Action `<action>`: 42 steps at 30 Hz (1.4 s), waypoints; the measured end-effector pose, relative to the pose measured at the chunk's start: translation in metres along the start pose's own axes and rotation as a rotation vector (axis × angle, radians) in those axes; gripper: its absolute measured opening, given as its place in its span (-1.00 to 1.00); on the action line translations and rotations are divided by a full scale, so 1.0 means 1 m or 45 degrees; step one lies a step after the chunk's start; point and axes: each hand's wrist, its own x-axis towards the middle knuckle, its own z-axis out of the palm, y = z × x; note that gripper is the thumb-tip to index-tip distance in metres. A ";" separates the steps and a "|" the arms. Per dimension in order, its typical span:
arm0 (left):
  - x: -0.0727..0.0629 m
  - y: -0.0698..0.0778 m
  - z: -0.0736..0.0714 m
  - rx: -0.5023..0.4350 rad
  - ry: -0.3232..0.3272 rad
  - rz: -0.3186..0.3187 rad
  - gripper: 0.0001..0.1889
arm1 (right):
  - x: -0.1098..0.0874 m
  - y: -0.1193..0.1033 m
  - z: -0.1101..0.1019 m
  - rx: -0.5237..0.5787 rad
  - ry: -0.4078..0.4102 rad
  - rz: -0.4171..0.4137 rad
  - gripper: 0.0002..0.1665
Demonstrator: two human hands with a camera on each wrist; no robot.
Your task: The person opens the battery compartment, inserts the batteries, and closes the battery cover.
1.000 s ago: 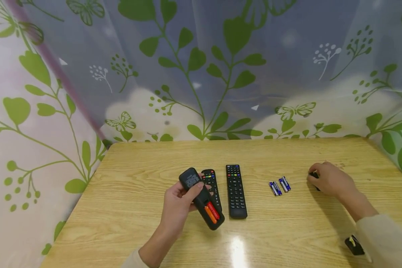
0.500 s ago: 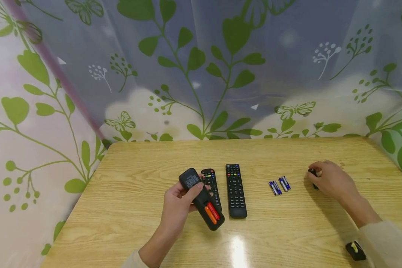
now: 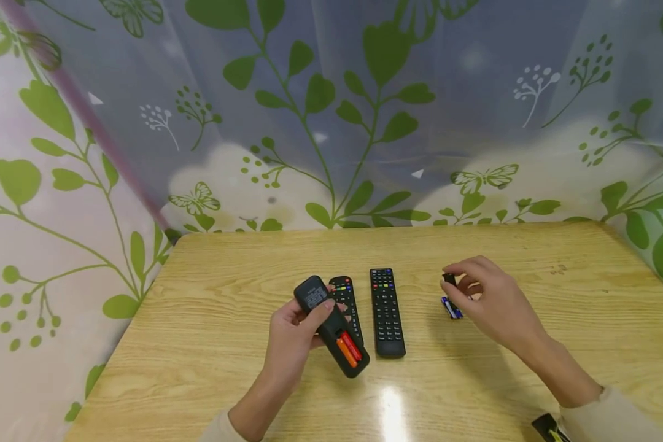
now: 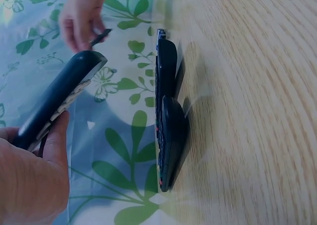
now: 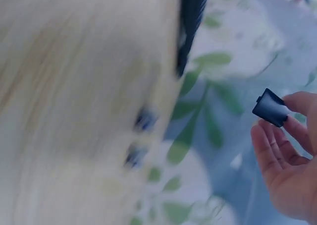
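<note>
My left hand [image 3: 295, 334] grips a black remote control [image 3: 323, 319] with its back turned up. Its battery bay is uncovered, and a red and an orange battery [image 3: 348, 350] lie inside. Between thumb and fingers, my right hand [image 3: 500, 304] pinches a small black battery cover [image 5: 271, 107], held above the table over the blue-and-silver batteries [image 3: 451, 308], which it partly hides. Two more black remotes lie button side up: one [image 3: 349, 301] is partly behind the held remote, the other [image 3: 388, 313] just right of it.
Another small black piece with something yellow on it [image 3: 547, 426] lies by my right sleeve at the near edge of the view. The wooden table [image 3: 199, 368] meets a leaf-patterned curtain [image 3: 287, 184] at its back and left.
My right hand has lifted the battery cover from the right of the table and carried it left, over the batteries. The left hand and its remote have stayed nearly still.
</note>
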 end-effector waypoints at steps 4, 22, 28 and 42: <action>0.000 0.000 0.000 0.001 0.004 -0.003 -0.63 | -0.002 -0.032 0.016 0.172 0.038 -0.117 -0.77; -0.005 -0.002 -0.001 0.034 0.027 0.021 -0.61 | -0.018 -0.098 0.072 0.380 -0.015 -0.438 -0.72; -0.004 -0.003 0.001 0.009 0.010 0.008 -0.63 | -0.019 -0.098 0.075 0.267 0.025 -0.513 -0.72; -0.004 -0.007 0.005 0.030 0.010 -0.018 -0.63 | -0.022 -0.095 0.078 0.118 0.044 -0.577 -0.74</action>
